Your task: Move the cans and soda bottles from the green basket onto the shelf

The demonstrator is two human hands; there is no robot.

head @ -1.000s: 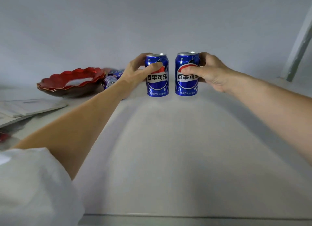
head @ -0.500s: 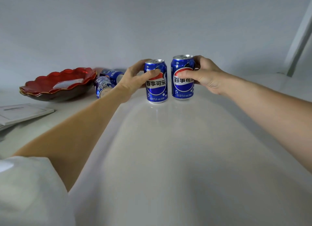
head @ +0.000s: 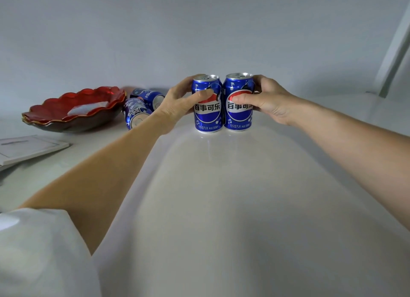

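Both arms reach forward over the white shelf, forearms bare, a white sleeve at the lower left. The left hand curls round the left Pepsi can, thumb across its front and fingers wrapped behind. The right hand grips the right Pepsi can the same way, thumb lying over the logo. Both cans stand upright on the shelf, side by side and touching or very nearly so, labels facing the camera.

Behind the left wrist two more blue cans lie on their sides, close together. Just beside them to the left sits a red scalloped bowl with something pale inside. Nearer the left edge lies a flat white booklet.

The shelf surface is glossy and pale, with a plain grey-white wall behind and a white upright post at the far right.
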